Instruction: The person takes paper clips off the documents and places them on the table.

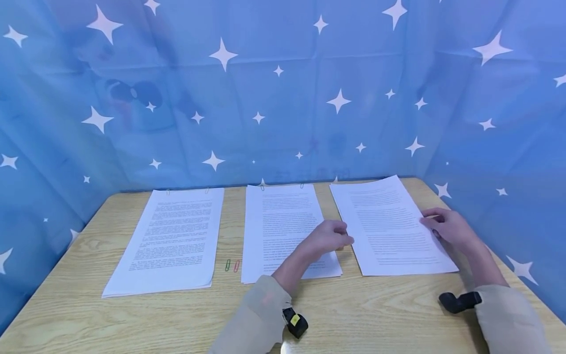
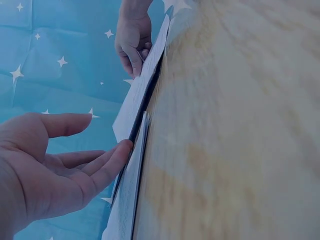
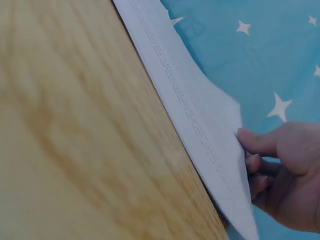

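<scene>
Three stacks of printed paper lie side by side on a wooden table [image 1: 376, 305]. My left hand [image 1: 329, 238] hovers over the right edge of the middle stack [image 1: 278, 221]. In the left wrist view the left hand [image 2: 100, 162] is open, one fingertip touching the edge of the middle stack [image 2: 127, 200]. My right hand [image 1: 444, 226] holds the right edge of the right stack [image 1: 389, 226]. In the right wrist view the right hand [image 3: 285, 170] pinches the right stack [image 3: 200, 115], thumb on top and fingers beneath, lifting that edge slightly.
The left stack [image 1: 172, 241] lies untouched. A green paper clip [image 1: 227, 265] and a red paper clip [image 1: 236, 266] lie between the left and middle stacks. Blue star-printed cloth [image 1: 283, 98] walls the table on three sides.
</scene>
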Action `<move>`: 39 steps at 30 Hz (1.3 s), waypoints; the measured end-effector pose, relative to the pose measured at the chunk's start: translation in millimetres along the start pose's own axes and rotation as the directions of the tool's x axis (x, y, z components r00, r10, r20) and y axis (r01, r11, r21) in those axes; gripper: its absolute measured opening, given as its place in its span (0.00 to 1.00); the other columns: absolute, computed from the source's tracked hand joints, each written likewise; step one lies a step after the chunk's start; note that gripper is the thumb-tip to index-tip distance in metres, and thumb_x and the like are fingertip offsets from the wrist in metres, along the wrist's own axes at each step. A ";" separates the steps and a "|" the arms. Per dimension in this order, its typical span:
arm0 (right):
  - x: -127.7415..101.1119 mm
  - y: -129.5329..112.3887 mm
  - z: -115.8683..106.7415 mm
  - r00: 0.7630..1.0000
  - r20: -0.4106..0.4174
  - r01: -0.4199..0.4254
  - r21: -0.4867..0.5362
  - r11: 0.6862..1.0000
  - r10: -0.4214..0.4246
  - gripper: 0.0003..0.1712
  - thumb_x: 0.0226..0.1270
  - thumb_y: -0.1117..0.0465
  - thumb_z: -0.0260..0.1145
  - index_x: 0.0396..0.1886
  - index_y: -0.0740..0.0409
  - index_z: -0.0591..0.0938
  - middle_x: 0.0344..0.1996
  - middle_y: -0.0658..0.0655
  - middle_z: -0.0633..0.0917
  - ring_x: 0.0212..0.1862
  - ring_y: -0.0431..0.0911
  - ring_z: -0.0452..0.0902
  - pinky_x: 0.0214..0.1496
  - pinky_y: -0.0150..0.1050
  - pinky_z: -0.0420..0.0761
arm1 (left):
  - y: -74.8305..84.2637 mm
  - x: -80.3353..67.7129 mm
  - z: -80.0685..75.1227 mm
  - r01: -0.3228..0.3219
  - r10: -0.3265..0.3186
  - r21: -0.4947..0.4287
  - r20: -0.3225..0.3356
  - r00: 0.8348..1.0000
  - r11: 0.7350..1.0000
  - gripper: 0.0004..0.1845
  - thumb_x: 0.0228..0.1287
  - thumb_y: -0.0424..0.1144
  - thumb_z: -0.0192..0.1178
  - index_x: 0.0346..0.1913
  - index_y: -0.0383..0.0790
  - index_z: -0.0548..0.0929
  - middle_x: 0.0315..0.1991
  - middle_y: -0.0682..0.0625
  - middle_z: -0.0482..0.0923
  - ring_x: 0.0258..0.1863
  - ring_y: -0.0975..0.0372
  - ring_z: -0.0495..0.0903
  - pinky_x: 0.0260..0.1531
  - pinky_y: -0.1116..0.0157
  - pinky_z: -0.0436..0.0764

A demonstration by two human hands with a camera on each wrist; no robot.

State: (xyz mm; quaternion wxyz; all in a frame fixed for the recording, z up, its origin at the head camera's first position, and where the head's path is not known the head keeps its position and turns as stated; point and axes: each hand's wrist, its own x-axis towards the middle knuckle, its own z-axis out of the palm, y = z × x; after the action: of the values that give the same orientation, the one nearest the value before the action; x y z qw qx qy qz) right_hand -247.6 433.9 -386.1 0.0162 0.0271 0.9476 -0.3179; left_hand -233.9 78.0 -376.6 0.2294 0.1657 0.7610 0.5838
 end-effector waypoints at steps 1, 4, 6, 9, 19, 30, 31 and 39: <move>-0.1 0.3 -0.3 1.000 -0.007 0.001 0.001 1.000 -0.001 0.29 0.80 0.52 0.56 0.64 0.74 0.72 0.45 0.68 0.79 0.40 0.50 0.73 0.32 0.34 0.75 | 0.1 -0.1 0.0 0.015 -0.015 -0.005 -0.001 1.000 1.000 0.11 0.70 0.35 0.62 0.48 0.29 0.80 0.41 0.48 0.79 0.38 0.63 0.78 0.41 0.66 0.78; 0.0 1.2 -0.7 1.000 -0.027 0.010 -0.003 1.000 -0.010 0.28 0.80 0.52 0.55 0.63 0.73 0.74 0.44 0.67 0.79 0.38 0.48 0.73 0.31 0.34 0.74 | 0.9 -0.7 0.8 0.054 -0.055 -0.020 -0.019 0.998 0.998 0.31 0.69 0.36 0.64 0.71 0.31 0.69 0.66 0.42 0.73 0.59 0.56 0.78 0.58 0.59 0.78; 0.3 1.8 -0.6 1.000 -0.029 0.006 0.007 1.000 -0.006 0.28 0.80 0.52 0.55 0.62 0.73 0.74 0.43 0.65 0.79 0.37 0.48 0.73 0.30 0.35 0.74 | 1.5 -0.8 1.5 0.063 -0.063 -0.029 -0.021 0.998 0.998 0.31 0.69 0.36 0.63 0.72 0.31 0.69 0.66 0.41 0.72 0.61 0.54 0.77 0.59 0.58 0.78; 0.7 1.6 -0.5 0.999 -0.032 0.003 0.015 1.000 -0.003 0.29 0.80 0.50 0.55 0.62 0.73 0.74 0.43 0.66 0.79 0.37 0.49 0.73 0.30 0.36 0.75 | 3.0 -2.2 3.2 0.064 -0.065 -0.037 -0.037 0.997 0.997 0.29 0.69 0.35 0.63 0.70 0.31 0.71 0.63 0.42 0.75 0.57 0.55 0.79 0.56 0.59 0.80; -2.4 -15.5 -1.0 0.995 -0.088 0.052 -0.006 0.999 -0.052 0.28 0.81 0.50 0.54 0.63 0.71 0.75 0.51 0.70 0.79 0.46 0.55 0.77 0.36 0.35 0.77 | 14.2 -13.6 6.4 -0.004 0.008 0.064 -0.058 0.998 0.998 0.23 0.68 0.36 0.62 0.65 0.34 0.77 0.53 0.46 0.80 0.45 0.61 0.81 0.45 0.63 0.81; -3.4 -47.4 8.1 0.985 -0.075 0.161 0.027 0.987 -0.158 0.23 0.80 0.53 0.57 0.60 0.69 0.77 0.46 0.68 0.82 0.39 0.49 0.80 0.35 0.38 0.82 | 7.2 -29.1 -14.8 -0.064 0.068 0.129 -0.027 0.997 0.990 0.21 0.69 0.37 0.60 0.63 0.35 0.79 0.50 0.50 0.81 0.48 0.61 0.79 0.45 0.64 0.80; -3.8 -51.0 9.7 0.983 -0.072 0.171 0.033 0.985 -0.169 0.23 0.80 0.54 0.57 0.60 0.69 0.78 0.45 0.68 0.82 0.39 0.50 0.80 0.35 0.39 0.82 | 5.8 -30.1 -17.7 -0.067 0.072 0.143 -0.030 0.997 0.987 0.21 0.70 0.37 0.60 0.63 0.35 0.79 0.49 0.50 0.81 0.48 0.61 0.79 0.45 0.64 0.80; -6.7 -83.0 23.6 0.969 -0.038 0.246 0.089 0.965 -0.243 0.20 0.78 0.59 0.60 0.59 0.69 0.78 0.42 0.67 0.82 0.38 0.53 0.80 0.36 0.38 0.83 | -2.6 -40.0 -46.8 -0.036 0.053 0.146 -0.115 0.992 0.989 0.19 0.71 0.36 0.61 0.62 0.35 0.80 0.52 0.46 0.81 0.50 0.57 0.81 0.48 0.61 0.82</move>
State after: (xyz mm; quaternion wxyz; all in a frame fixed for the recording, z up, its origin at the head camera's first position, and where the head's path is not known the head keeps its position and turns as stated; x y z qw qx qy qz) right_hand -245.7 353.3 -354.6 -0.0370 -0.0850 0.9280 -0.3608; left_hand -225.6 18.5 -363.0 0.1580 0.1637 0.8096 0.5411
